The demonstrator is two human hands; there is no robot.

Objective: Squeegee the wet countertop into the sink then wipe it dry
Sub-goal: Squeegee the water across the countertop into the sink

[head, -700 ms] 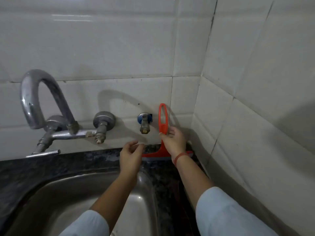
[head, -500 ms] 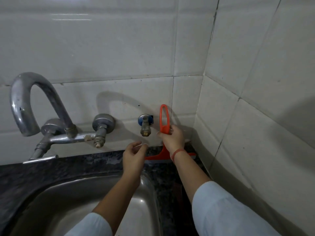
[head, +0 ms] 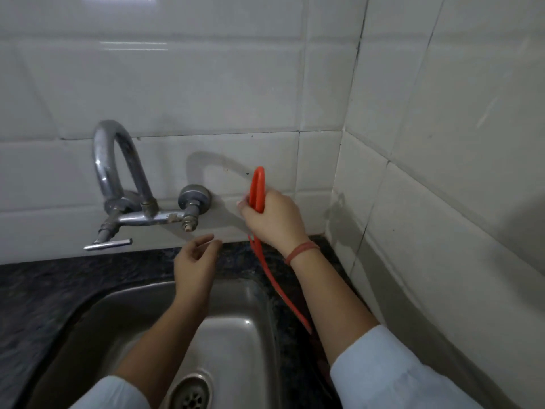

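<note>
White tiled walls [head: 206, 84] meet in the corner above a steel sink [head: 241, 335] set into a dark speckled countertop [head: 59, 284], with a chrome faucet [head: 118, 172] on the back wall. The right hand [head: 271, 219] is wrapped round the loop handle of an orange squeegee [head: 258, 184], whose blade runs edge-on down over the counter strip just right of the sink; whether it touches the stone I can't tell. The left hand [head: 193, 267] hovers over the sink's back rim, fingers loosely curled, holding nothing.

Faucet [head: 124, 184] juts over countertop [head: 59, 284] back edge. Sink [head: 236, 335] basin open. Narrow countertop strip between sink and side wall [head: 442, 231] blocked by squeegee [head: 259, 172].
</note>
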